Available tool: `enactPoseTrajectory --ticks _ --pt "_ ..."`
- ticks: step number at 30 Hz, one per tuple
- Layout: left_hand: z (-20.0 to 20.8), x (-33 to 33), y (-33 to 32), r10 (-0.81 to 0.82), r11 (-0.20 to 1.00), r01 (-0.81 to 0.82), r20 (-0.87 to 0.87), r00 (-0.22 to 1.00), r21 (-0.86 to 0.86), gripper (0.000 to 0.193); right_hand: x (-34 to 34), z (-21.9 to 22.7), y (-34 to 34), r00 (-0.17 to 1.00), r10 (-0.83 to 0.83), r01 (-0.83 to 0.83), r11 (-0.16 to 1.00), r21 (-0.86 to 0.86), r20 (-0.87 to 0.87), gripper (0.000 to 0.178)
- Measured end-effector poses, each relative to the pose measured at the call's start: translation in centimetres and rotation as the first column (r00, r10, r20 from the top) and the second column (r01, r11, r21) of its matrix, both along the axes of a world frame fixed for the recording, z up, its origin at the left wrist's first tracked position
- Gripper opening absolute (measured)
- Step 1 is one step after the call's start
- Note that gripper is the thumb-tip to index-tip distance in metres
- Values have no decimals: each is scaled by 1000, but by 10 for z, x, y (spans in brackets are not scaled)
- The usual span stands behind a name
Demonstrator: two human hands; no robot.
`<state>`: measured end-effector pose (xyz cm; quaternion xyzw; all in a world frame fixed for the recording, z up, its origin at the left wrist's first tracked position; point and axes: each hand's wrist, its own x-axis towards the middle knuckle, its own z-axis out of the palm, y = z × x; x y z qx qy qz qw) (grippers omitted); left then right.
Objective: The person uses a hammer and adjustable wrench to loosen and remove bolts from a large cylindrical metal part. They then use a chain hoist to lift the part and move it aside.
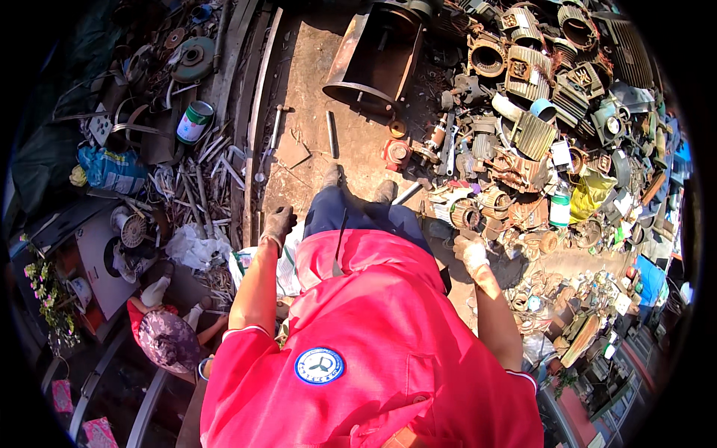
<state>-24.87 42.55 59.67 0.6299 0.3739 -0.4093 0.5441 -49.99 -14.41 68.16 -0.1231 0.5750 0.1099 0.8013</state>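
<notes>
My left hand (pixel 278 227), in a dark, dirty work glove, hangs beside my left hip with its fingers curled; nothing shows in it. Out to my right is my right hand (pixel 471 254) in a pale glove, its fingers folded into a loose fist, also with nothing visible in it. Below the left hand lies a white sack (pixel 288 267). Rusty electric motor parts (pixel 464 213) are nearest to the right hand, apart from it. On the ground ahead of my feet lie a metal rod (pixel 331 134) and a hammer-like bar (pixel 277 128).
A rusty open metal frame (pixel 337 92) stands ahead, near a red metal part (pixel 396 154). Motor housings (pixel 529 73) are heaped at right. Long planks (pixel 258 112) edge the left scrap pile, which holds a can (pixel 194 123). A person in a patterned cap (pixel 169 341) is at lower left.
</notes>
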Motion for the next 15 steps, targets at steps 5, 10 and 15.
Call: enactPoseTrajectory --ticks 5,10,15 --pt "8 -16 -21 53 998 -53 -14 998 39 28 -10 5 -51 859 511 -511 851 -119 -30 38" --pt "-40 -40 17 99 995 -101 -111 989 -15 40 -7 -31 -46 986 133 -97 951 294 -104 35" --pt "-40 -35 62 174 983 -164 -143 974 78 41 108 26 75 818 574 -575 808 -131 -45 19"
